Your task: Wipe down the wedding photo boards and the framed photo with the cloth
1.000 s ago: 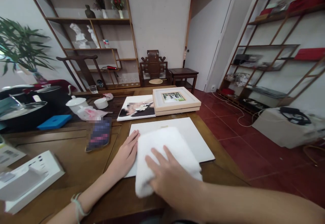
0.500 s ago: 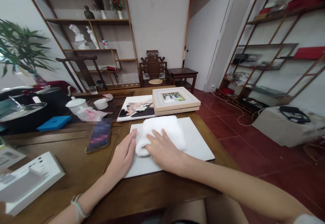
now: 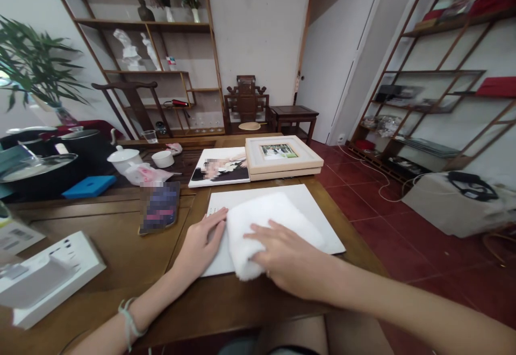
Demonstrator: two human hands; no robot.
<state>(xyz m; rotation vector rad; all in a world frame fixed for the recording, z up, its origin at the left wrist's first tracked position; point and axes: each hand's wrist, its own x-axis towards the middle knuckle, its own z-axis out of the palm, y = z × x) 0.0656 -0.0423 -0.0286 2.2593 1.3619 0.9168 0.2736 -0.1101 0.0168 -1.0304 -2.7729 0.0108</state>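
Folded white towel (image 3: 274, 218), thick and soft-looking, flat on a white board (image 3: 312, 202) toward the near right corner of the bench (image 3: 121, 247). Long axis slanted, from the board's near edge away toward its far right corner. Near end bunched into a rounded lump right at the board's near edge.

On top of that near end, the right hand (image 3: 288, 255): palm down, grip wide open, fingers spread and pressed into the cloth, closed round nothing. Bulk of the towel on the far side of this hand, stretching away from the person.

Just beside the towel's left flank, touching it or very nearly so, the left hand (image 3: 203, 239): also palm down, grip open, fingers together and flat across the board's left edge, partly on board and partly on wood. Nothing held. Of the two, the right squarely on the towel, the left only alongside it.

Past the board, toward the bench's far edge, an unframed photo print (image 3: 221, 166), with a pale framed picture (image 3: 282, 153) against its right side. Left of the board, a dark flat card (image 3: 159, 207), too blurred to read. Farther toward the far left corner, a white teapot (image 3: 124, 159), a small white cup (image 3: 163, 158) and a blue pad (image 3: 89, 186). By the near left corner, a white box (image 3: 52, 274).
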